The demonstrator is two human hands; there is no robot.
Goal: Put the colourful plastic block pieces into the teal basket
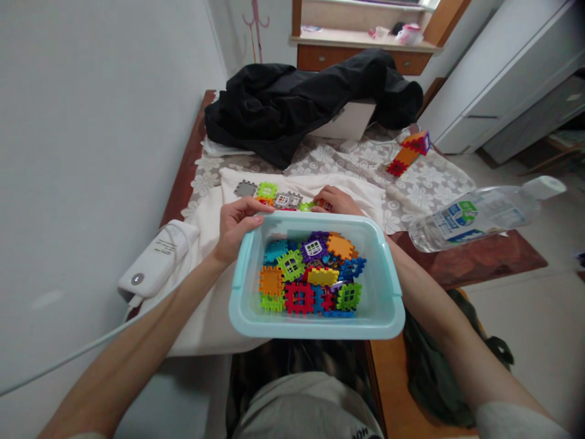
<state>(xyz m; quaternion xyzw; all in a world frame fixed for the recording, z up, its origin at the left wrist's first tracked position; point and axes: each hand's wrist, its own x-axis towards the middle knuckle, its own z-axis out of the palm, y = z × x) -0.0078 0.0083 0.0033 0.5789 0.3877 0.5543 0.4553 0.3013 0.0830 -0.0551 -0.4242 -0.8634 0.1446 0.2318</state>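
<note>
A light blue plastic tub (315, 328) stands in front of me, tilted a little toward me. Inside lies a heap of interlocking building tiles (299, 297) in red, orange, green, yellow, purple and blue, some with window grids. My left hand (240, 225) is closed on the tub's far left rim, thumb on top. Beyond the far rim, my right hand (336, 200) has its fingers curled over an orange window tile (327, 206); the tub's edge hides part of this hand. More tiles lie on the white cloth there, among them a grey tile (245, 188) and a green window tile (267, 190).
A white power bank-like device (159, 259) with a cable sits at the left by the wall. A clear bottle (484, 213) lies at the right edge. Farther back are an orange and red tile construction (408, 153) and a black garment (292, 97) over a white box (348, 120).
</note>
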